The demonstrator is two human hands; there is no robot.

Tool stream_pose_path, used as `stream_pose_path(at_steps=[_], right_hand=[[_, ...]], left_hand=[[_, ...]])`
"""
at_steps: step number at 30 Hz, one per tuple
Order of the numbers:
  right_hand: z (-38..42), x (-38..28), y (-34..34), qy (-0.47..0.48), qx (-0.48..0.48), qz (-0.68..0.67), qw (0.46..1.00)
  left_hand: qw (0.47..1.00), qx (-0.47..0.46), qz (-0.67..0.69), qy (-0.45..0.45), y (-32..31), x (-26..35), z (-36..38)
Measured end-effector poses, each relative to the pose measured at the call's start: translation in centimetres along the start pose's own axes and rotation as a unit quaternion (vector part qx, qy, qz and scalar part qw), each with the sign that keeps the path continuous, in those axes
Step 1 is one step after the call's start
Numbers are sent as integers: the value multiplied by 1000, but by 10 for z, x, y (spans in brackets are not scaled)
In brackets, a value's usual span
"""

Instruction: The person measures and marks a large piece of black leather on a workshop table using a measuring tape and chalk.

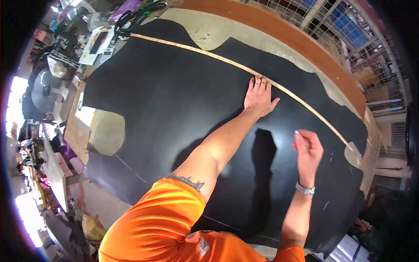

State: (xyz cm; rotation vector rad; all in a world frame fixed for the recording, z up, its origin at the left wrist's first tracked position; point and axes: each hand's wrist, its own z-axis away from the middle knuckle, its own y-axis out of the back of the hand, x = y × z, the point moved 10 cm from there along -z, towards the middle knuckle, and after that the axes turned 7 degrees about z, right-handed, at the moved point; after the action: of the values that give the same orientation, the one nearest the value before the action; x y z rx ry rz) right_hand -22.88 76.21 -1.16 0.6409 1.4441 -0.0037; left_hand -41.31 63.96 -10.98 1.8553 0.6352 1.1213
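Clearly, the long pale ruler [231, 62] carries fine markings, too small to read; the patch [203, 246] on the orange shirt [148, 222] is illegible too. Beneath the ruler spreads a smooth black sheet [174, 96], leather-like, with a soft sheen, wavy edges and rounded notches. The beige worktop [209, 24] shows beyond the ruler. The hands are apart: the left hand [260, 95] lies flat, fingertips resting on the ruler's middle, thumb spread; the right hand [309, 146], on the ruler's near side, is raised, pinching a small white piece [296, 131] between its fingertips. Below that hand, farther from the ruler, sits a metal-link wristband [305, 188].
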Motion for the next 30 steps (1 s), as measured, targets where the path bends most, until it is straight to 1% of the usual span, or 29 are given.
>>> stream_pose_path(at_steps=[2, 4, 5, 6, 7, 8, 9, 11, 12, 13, 14, 15, 18, 20, 22, 24, 25, 27, 29, 30], right_hand=[[-24, -40, -45, 34, -28, -3, 999], [-59, -67, -97, 113, -70, -8, 991], [-78, -83, -126, 176, -71, -2, 982], [-96, -99, -156, 238, -72, 2, 969], [-117, -97, -189, 187, -97, 25, 977], [-138, -92, -219, 135, -121, 49, 982], [-159, -90, -249, 157, -130, 83, 975], [-193, -88, -298, 192, -135, 154, 960], [-204, -88, -319, 204, -134, 188, 951], [-213, -86, -336, 206, -130, 194, 950], [-221, -84, -350, 208, -124, 199, 950], [-226, -80, -361, 210, -118, 204, 949], [-231, -73, -381, 195, -134, 246, 940], [-236, -69, -388, 204, -133, 259, 935], [-237, -67, -392, 225, -129, 275, 926], [-235, -72, -391, 261, -123, 295, 911], [-235, -72, -389, 261, -123, 299, 910], [-235, -72, -382, 261, -121, 306, 908], [-235, -71, -377, 254, -121, 292, 914], [-236, -70, -373, 251, -120, 285, 917]], left_hand=[[1000, -7, -7, -1, 0, 0, 0], [999, -16, -31, 1, -2, -4, -1], [999, -40, -21, 0, 0, -3, -2], [999, -38, 32, 4, -2, -8, 0], [996, -35, 85, 8, -5, -12, 2], [991, -28, 126, 26, -22, -19, 2], [985, -21, 167, 43, -41, -25, 2], [996, 29, 88, -1, -30, -16, 2], [998, 50, -33, -17, -37, -13, 1], [983, 76, -163, -27, -45, -11, 1], [953, 104, -282, -31, -52, -8, 1], [987, 105, -117, -23, -49, -11, 1], [993, 69, 91, -14, -34, -19, -4], [998, 54, 26, -33, -16, -14, 3], [993, 97, 50, -35, -22, -16, 3], [990, 122, 59, -34, -28, -15, 3], [990, 125, 55, -30, -30, -16, 3], [993, 108, 34, -30, -33, -12, 1], [997, 65, -1, -38, -37, -10, 2], [996, 81, 13, -36, -31, -11, 1]])
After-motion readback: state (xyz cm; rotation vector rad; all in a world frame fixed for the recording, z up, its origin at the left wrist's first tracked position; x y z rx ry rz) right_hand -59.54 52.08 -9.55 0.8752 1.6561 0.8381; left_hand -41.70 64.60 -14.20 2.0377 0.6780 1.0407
